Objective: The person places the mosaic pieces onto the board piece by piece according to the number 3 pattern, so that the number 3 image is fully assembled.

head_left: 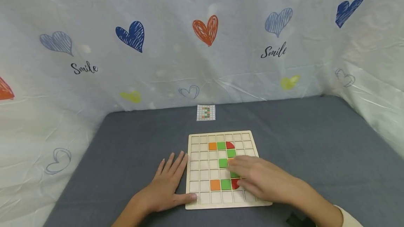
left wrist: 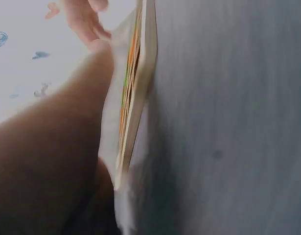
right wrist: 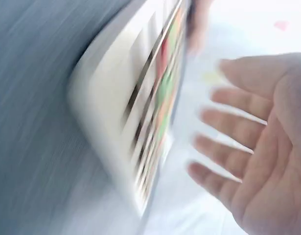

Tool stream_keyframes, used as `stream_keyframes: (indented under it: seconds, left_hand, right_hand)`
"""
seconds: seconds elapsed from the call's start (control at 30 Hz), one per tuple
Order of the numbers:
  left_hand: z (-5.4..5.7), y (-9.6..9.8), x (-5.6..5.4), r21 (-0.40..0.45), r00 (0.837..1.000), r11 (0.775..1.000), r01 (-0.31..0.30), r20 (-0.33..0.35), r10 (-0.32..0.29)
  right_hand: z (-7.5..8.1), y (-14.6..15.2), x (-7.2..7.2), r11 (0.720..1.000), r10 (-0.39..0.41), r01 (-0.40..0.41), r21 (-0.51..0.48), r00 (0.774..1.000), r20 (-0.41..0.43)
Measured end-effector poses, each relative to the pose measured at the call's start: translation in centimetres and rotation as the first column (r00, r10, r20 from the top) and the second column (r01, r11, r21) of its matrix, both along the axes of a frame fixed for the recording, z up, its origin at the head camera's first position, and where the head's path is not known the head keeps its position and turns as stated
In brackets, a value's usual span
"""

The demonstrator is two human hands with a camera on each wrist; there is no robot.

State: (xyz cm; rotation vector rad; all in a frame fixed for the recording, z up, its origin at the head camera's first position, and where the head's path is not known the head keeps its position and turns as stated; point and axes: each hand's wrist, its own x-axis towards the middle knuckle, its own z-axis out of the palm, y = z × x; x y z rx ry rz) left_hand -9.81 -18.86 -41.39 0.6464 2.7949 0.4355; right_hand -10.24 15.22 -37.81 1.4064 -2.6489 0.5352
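A square wooden grid board (head_left: pixel 208 197) lies on the table. In its cells sit several orange, green and red pieces, among them an orange square (head_left: pixel 215 185), a green square (head_left: pixel 226 184) and a red rounded piece (head_left: pixel 235 184). My left hand (head_left: pixel 165 188) is spread at the board's left side, its thumb over the lower left corner. Over the board's right part hovers my right hand (head_left: pixel 263 178), partly hiding an orange piece and a green piece (head_left: pixel 234 174). The right wrist view shows its fingers extended and apart, nothing between them; the board's edge (right wrist: pixel 104 98) is blurred there.
A small card (head_left: pixel 206 112) printed with a coloured grid lies behind the board, near the table's far edge. Dark grey cloth (head_left: pixel 151 132) covers the table. Behind hangs a white curtain (head_left: pixel 164 66) with hearts. A black object (head_left: pixel 298 220) shows beneath the right forearm.
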Motion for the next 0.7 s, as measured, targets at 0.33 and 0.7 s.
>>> stream_keyframes:
  seconds: [0.33,0.7]
  left_hand:
    - [1.8,-4.7,-1.2,-0.036,0.951,0.982,-0.183,-0.258,0.168]
    - [1.4,-4.6,-0.9,-0.044,0.960,0.979,-0.201,-0.210,0.187]
  right_hand:
    - [-0.9,9.7,-1.3,0.834,-0.548,0.524,0.171,0.821,0.158]
    - [-1.0,10.1,-1.5,0.826,-0.560,0.526,0.201,0.807,0.187]
